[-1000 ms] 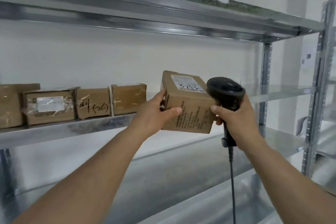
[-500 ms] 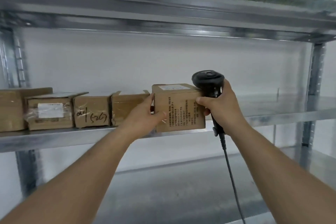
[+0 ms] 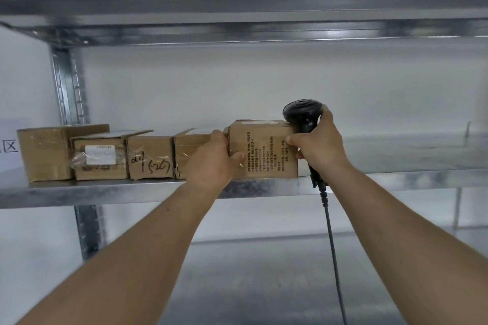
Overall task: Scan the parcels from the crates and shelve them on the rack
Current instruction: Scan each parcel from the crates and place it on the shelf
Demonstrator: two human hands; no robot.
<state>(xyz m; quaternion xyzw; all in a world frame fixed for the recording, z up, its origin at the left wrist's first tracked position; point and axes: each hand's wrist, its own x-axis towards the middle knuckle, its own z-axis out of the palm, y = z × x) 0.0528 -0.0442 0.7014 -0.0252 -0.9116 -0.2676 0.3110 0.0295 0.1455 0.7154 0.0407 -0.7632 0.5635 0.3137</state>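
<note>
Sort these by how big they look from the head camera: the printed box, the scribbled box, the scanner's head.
1. Printed box
2. Scribbled box, a bit smaller, though it may sit farther back
3. Scanner's head

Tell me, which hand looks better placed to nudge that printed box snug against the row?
Probably the right hand: it presses the printed box's outer side, opposite the row. It also grips the scanner. The left hand sits wedged between box and neighbouring parcel.
</note>
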